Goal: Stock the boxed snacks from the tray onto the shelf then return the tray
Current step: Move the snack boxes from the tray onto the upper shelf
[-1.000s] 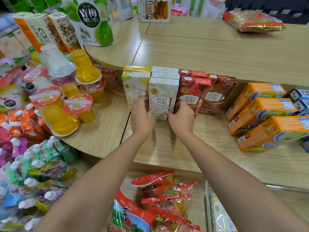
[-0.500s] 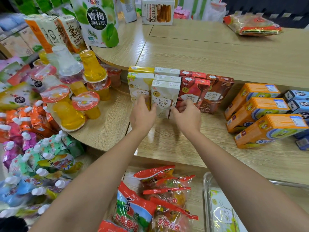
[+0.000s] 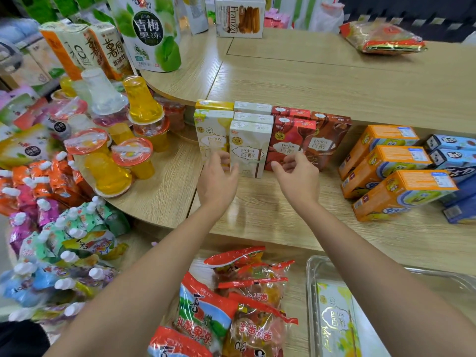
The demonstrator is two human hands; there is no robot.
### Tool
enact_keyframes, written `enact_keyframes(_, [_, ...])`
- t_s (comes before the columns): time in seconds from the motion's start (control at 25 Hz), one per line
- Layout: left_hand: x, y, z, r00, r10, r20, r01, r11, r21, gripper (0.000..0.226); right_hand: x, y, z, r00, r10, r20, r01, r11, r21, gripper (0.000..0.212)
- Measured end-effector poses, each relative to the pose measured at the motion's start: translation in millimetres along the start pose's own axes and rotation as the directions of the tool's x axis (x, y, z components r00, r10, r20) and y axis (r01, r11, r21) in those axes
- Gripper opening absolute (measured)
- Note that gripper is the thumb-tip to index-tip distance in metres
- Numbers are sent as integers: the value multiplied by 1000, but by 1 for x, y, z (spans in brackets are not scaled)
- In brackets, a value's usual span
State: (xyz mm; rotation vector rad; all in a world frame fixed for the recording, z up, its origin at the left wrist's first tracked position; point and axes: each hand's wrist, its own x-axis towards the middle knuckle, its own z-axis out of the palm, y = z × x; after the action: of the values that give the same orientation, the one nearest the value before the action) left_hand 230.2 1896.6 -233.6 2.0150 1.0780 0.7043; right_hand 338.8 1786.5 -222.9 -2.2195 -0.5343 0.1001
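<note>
Pouches with white caps heaped at far left, orange, pink, green and blue. Jelly cups stacked just right of those on the rounded end of the wooden shelf, some upside down, yellow and clear. Tall cartons and a green-and-white bag standing on the tier above.

Left hand reaching over the shelf, fingers loosely curled and a little parted, fingertips at the lower edge of the yellow box, gripping nothing. White box upright between the two hands, front face toward the camera, touching the yellow box on its left and the red box on its right. More boxes of the same kind lined up behind each. Brown box at the right end of the row, leaning slightly.

Right hand half open, thumb apart from curled fingers, fingertips near the bottom of the red box; contact impossible to judge. Nothing held.

Snack bags in red and clear wrap on the lower level, between the forearms. Metal tray to the right of those, partly hidden under the right forearm, with one pale yellow box lying flat inside.

Orange boxes lying on the shelf farther right, well apart from the row. Blue boxes just beyond, at the frame edge.
</note>
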Motion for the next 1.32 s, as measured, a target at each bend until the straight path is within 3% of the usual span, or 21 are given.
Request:
enact_keyframes(0.16, [-59,17,8,974,153,164,-124,977,-174,20,-30,14,-33,999,-54,-6,54,997,54,20])
enact_keyframes(0.36, [-146,19,32,819,316,479,-245,947,-207,20,-99,74,-97,997,8,72,-16,993,116,7])
enact_keyframes(0.52, [-210,20,71,698,260,668,-202,965,-165,25,-137,145,-150,963,161,214,-160,987,-22,10])
enact_keyframes(0.68, [-257,21,119,607,107,787,-142,990,-25,39,-161,211,-170,913,358,197,-328,930,-167,5])
enact_keyframes(0.72, [-267,22,130,600,39,799,-118,992,41,45,-167,227,-169,895,400,199,-361,910,-205,12])
enact_keyframes(0.88, [-303,28,160,620,-338,708,194,941,278,75,-181,263,-153,788,568,238,-497,815,-299,49])
enact_keyframes(1.0, [-319,32,169,585,-506,634,346,863,369,86,-189,277,-134,700,640,318,-553,767,-325,64])
enact_keyframes(1.16, [-314,32,182,637,-571,519,460,821,339,79,-191,291,-123,680,683,266,-605,728,-324,57])
enact_keyframes(1.32, [-316,21,190,631,-566,531,396,823,407,71,-185,304,-130,604,771,200,-651,623,-434,68])
